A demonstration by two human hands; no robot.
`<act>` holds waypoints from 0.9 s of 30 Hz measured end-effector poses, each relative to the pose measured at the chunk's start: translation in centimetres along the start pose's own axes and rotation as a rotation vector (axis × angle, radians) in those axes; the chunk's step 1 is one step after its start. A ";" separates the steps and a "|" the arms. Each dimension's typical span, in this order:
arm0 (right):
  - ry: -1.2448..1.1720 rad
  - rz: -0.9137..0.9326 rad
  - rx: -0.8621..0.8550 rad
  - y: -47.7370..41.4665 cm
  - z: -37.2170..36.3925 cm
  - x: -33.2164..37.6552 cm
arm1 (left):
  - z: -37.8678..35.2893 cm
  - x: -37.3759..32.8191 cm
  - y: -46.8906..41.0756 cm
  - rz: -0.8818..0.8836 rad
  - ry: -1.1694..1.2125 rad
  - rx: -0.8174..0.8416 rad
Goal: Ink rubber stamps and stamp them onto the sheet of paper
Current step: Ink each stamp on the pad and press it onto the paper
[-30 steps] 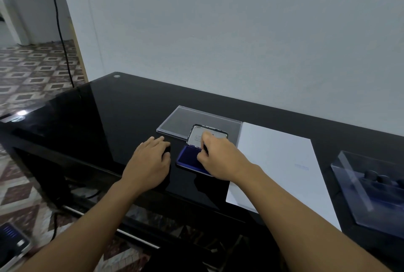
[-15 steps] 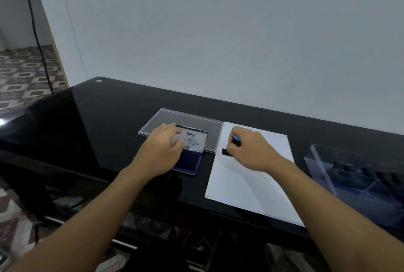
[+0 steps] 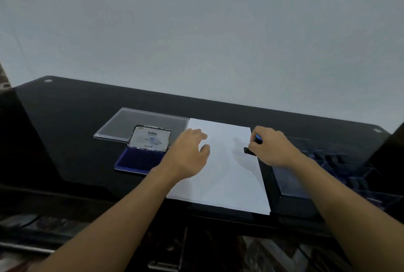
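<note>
- The right hand (image 3: 272, 148) is closed around a rubber stamp (image 3: 251, 149), fingers curled over its blue-topped handle; the stamp's black base juts out toward the left hand.
- The stamp sits at the right edge of the sheet of paper (image 3: 225, 175); whether its base touches the sheet I cannot tell.
- The left hand (image 3: 189, 153) is loosely spread and grips nothing, fingers reaching over the sheet's left edge.
- Between the two hands the paper shows blank white.
- Just beyond the left hand, on its outer side, lies the open ink pad (image 3: 140, 160), blue pad facing up, its lid (image 3: 150, 139) tilted up behind.
- Behind the lid lies a flat clear plastic cover (image 3: 122, 125).
- Outside the right hand stands a clear organizer box (image 3: 341, 169) with dark shapes inside.
- All rest on a glossy black table (image 3: 72, 118).
</note>
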State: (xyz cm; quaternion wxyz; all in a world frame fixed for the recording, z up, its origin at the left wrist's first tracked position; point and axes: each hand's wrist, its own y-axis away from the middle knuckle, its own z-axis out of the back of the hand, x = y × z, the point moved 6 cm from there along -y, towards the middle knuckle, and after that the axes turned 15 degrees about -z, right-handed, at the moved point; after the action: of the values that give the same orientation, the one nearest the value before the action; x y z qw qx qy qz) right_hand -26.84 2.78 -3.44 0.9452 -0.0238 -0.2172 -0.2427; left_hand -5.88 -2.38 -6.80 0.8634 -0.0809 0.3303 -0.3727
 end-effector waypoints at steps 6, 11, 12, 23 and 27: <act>0.032 0.003 0.018 -0.3 -1.2 -0.2 | -2.3 -0.1 0.1 -0.037 -0.032 0.073; 0.080 -0.005 0.028 -0.8 -2.1 -0.2 | -2.9 -0.2 0.7 -0.052 -0.093 0.090; 0.089 -0.007 0.030 -0.8 -2.2 -0.2 | -3.0 0.0 0.8 -0.048 -0.097 0.090; 0.140 -0.095 0.071 -1.1 -3.4 -0.4 | -3.0 -0.1 1.0 -0.101 -0.083 0.056; 0.132 -0.103 0.061 -0.7 -3.6 -0.3 | -3.0 -0.1 1.0 -0.111 -0.083 0.054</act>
State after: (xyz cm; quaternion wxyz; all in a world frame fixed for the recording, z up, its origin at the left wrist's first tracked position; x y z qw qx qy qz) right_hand -25.99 1.74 -6.83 0.9439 0.0324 -0.1629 -0.2853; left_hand -7.22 -1.27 -9.44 0.8562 -0.0912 0.2793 -0.4250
